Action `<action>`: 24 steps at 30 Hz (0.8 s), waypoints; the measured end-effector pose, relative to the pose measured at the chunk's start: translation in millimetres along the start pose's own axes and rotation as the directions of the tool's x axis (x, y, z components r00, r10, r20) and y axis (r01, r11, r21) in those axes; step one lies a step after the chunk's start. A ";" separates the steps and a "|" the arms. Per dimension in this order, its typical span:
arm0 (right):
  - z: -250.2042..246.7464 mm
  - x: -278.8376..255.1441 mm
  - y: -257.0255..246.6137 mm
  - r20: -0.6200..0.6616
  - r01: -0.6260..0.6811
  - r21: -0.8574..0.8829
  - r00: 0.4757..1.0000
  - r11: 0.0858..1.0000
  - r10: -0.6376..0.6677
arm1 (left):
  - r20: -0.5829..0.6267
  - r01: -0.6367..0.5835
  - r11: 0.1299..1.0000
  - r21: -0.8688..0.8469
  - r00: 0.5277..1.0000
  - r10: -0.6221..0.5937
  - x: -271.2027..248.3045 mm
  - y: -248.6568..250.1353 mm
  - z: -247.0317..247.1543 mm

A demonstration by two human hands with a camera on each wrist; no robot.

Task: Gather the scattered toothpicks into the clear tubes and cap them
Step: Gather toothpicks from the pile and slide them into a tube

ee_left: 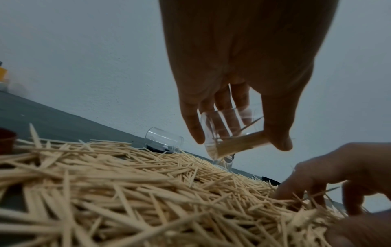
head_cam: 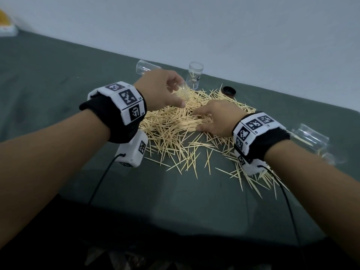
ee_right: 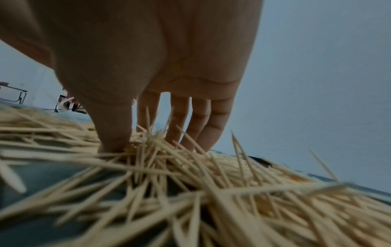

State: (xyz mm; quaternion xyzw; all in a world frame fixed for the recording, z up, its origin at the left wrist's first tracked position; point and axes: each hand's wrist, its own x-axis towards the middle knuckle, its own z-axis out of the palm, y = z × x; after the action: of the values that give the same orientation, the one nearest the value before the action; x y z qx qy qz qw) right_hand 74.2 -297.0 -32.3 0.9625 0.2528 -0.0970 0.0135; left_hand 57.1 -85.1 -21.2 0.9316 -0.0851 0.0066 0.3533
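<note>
Clear tubes, four: one upright tube; one tilted tube in the left hand; two lying on the bench, the far tube and the right-side tube. Black cap, one in plain view. Loose toothpicks, one heap, too many to count. Hands, two, the right hand included.

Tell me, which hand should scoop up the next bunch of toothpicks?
The right hand. Its thumb and fingers are down in the toothpicks, pinching a bunch. The left hand is busy: it holds the tilted clear tube, partly filled, just above the pile.
</note>
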 end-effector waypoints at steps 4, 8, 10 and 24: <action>-7.0 -1.1 6.2 -0.009 -0.071 0.089 0.997 0.994 0.072 | 0.003 -0.004 1.000 0.002 1.000 0.004 0.9 0.2 1.5; -11.2 -5.5 13.7 0.117 -0.101 0.066 0.989 0.993 0.092 | 0.003 -0.013 1.000 0.003 1.000 0.013 0.9 1.5 2.7; -11.5 -7.6 14.7 0.145 -0.089 0.063 0.986 0.994 0.079 | 0.006 -0.015 1.000 0.002 1.000 0.015 0.8 2.1 2.7; -3.8 -9.3 10.2 0.032 -0.079 0.138 0.997 0.987 0.076 | 0.026 -0.012 1.000 0.008 1.000 0.012 -2.4 3.2 6.7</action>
State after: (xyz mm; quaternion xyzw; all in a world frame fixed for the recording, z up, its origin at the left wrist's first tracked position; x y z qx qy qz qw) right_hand 71.9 -310.1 -27.0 0.9689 0.2076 -0.1267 -0.0463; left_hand 53.9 -91.6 -24.3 0.9326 -0.0951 -0.0029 0.3481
